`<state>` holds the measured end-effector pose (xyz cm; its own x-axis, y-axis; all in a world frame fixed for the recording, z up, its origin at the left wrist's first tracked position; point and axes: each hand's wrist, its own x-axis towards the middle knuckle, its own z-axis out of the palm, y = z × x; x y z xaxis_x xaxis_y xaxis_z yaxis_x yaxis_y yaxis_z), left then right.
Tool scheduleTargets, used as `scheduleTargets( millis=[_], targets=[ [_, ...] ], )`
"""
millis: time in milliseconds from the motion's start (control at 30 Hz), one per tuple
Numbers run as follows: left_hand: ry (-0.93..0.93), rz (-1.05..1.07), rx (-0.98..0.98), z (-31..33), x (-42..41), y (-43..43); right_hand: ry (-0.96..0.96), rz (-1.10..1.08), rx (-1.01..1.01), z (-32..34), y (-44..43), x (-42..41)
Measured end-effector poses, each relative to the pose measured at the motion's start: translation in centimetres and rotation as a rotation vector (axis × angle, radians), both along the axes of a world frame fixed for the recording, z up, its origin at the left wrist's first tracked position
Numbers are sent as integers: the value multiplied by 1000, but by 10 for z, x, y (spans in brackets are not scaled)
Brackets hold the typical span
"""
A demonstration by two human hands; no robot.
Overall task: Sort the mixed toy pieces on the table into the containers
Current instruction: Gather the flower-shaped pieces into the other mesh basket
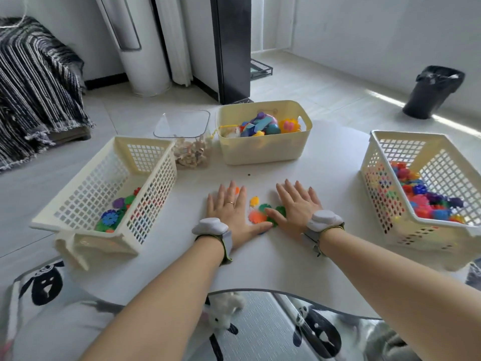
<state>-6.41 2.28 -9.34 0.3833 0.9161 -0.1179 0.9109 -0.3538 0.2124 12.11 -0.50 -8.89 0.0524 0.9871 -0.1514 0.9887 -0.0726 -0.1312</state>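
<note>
Forearms (169,295) enter from 6 o'clock, each wrist wearing a grey band (210,226). Left hand (229,209) and right hand (296,204) lie palm-down on the table (260,261), fingers straight, grasping nothing. Between the thumbs sits the remaining cluster of toy pieces (260,213): orange, green and yellow, with more orange showing under the left fingertips. The discs lie flat and are round, so they have no long axis. The yellow piece appears oval, with its long axis toward 12 o'clock. Judged progress: nearly complete, only this cluster is left. Left basket (153,194) at 9 o'clock and right basket (382,194) at 3 o'clock hold snowflake discs. Solid bin (260,152) at 12 o'clock holds larger toys. Clear jar (192,152) at 11 o'clock holds pale pieces.
</note>
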Motion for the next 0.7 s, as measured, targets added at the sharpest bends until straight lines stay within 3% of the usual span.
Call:
scheduleTargets(
  millis=[133,233,333,600,700],
  targets=[
    [7,-91,45,-3,9,10,65,85,47,2,4,-5],
    [-80,-267,57,-1,18,13,154,184,153,3,-1,-4],
    [-185,-301,104,0,18,6,184,264,223,6,-9,-7],
    [89,-298,125,-6,18,3,48,254,129,9,-11,-8],
    [88,-295,109,-5,19,7,16,246,67,7,-11,-9]
  ],
)
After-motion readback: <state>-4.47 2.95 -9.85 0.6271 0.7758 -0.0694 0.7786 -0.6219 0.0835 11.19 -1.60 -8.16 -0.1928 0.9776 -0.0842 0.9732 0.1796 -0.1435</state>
